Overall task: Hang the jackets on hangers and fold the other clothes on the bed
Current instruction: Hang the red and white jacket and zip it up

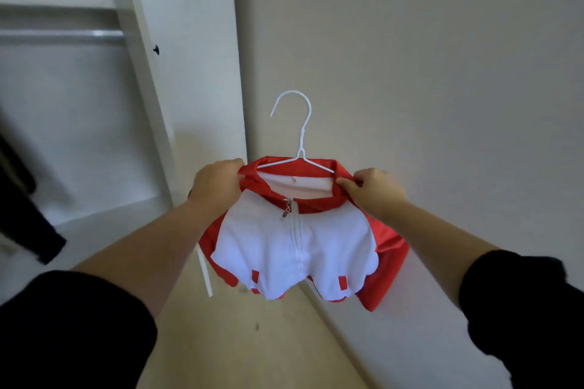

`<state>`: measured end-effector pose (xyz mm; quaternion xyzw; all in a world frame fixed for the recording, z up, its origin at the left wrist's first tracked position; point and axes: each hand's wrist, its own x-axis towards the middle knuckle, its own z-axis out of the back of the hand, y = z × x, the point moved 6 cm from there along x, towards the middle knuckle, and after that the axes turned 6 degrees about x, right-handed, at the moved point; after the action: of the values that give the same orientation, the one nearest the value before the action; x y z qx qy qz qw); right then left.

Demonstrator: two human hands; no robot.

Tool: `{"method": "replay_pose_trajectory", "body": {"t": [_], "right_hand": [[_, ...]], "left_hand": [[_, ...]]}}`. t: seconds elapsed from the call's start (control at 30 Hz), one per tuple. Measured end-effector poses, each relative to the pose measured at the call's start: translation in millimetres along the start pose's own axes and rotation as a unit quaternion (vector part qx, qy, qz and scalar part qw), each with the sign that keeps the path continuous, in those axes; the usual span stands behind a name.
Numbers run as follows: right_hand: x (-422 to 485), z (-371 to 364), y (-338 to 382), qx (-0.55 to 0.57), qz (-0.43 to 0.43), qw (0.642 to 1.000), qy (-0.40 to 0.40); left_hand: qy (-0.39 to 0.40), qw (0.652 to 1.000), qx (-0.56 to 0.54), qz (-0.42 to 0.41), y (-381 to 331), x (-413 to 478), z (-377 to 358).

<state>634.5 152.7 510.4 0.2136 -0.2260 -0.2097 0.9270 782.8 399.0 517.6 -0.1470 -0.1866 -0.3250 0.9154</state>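
Observation:
A small red and white zip jacket hangs in the air in front of me, zipped up, on a white wire hanger whose hook stands free above the collar. My left hand grips the jacket's left shoulder at the collar. My right hand pinches the right shoulder, fingers curled on the red cloth. The hanger's arms run inside the collar and are mostly hidden.
An open white wardrobe stands at the left with a metal rail across its top. A dark garment hangs at the far left edge. A plain wall is straight ahead, with pale wooden floor below.

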Motion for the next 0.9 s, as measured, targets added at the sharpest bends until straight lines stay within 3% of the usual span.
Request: {"method": "replay_pose_trajectory", "body": {"t": [0.2, 0.33, 0.5, 0.73, 0.9], "right_hand": [[47.4, 25.5, 118.1, 0.029, 0.01, 0.997, 0.072], [77.7, 14.7, 203.8, 0.056, 0.067, 0.991, 0.098], [117.1, -41.9, 299.7, 0.089, 0.099, 0.986, 0.1], [144.2, -152.7, 433.6, 0.077, 0.109, 0.98, 0.151], [162.8, -219.9, 500.7, 0.084, 0.122, 0.959, 0.244]], "left_hand": [[0.013, 0.996, 0.024, 0.09, 70.8, 14.9, 115.0], [0.005, 0.99, 0.028, 0.141, 137.9, 19.1, 168.9], [-0.03, 0.972, 0.05, 0.225, 245.2, 11.7, 191.5], [-0.014, 0.959, 0.068, 0.276, 398.3, -16.0, 195.2], [-0.004, 0.945, 0.042, 0.324, 483.3, -14.7, 189.5]]}}
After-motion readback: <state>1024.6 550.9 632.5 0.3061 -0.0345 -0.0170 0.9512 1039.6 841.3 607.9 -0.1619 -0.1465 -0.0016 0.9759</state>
